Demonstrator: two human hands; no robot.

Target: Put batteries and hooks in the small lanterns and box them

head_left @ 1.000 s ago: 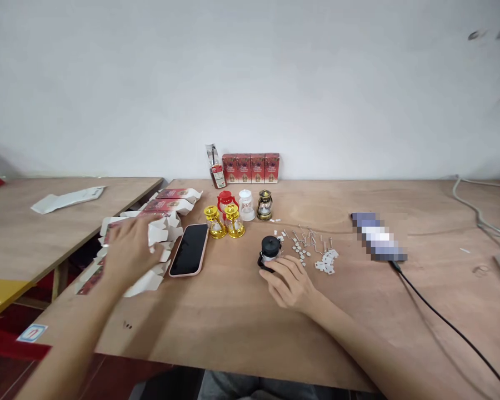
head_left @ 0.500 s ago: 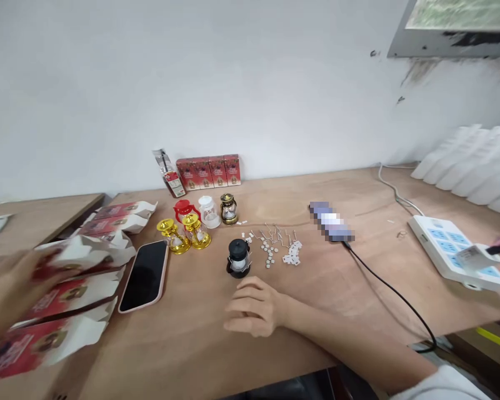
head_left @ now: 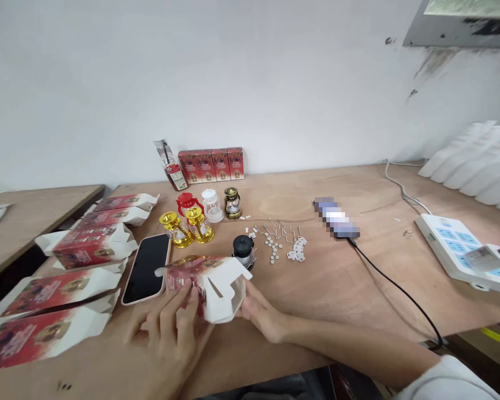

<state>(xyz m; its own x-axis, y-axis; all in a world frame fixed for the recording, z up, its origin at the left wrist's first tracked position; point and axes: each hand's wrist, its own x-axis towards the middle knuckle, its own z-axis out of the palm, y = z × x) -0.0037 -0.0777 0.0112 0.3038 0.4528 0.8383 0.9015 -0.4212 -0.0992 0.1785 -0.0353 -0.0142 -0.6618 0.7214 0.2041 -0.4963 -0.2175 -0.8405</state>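
A red and white cardboard box (head_left: pixel 220 283), its flaps standing open, is held between my two hands above the table's front part. My left hand (head_left: pixel 170 322) grips its left side with bent fingers. At the box's right end, my right hand (head_left: pixel 260 314) holds the edge near the white flaps; some of its fingers are hidden behind the card. Just behind the box stands a small black lantern (head_left: pixel 244 247), partly covered by it. Several more opened boxes (head_left: pixel 50 294) lie in a column at the left. Beside them rests a phone with a pink case (head_left: pixel 147 269).
Gold lanterns (head_left: pixel 200 226), a red lantern (head_left: pixel 187 201), a white lantern (head_left: pixel 211 204) and a bronze lantern (head_left: pixel 232 203) stand behind. Small loose parts (head_left: pixel 275 244) lie mid-table. Closed boxes (head_left: pixel 212 165) line the wall. A cabled phone (head_left: pixel 335 216) and power strip (head_left: pixel 454 241) are right.
My left hand has brought a box from the left column to the middle. My right hand has let go of the black lantern and now holds the box. The view has turned right.
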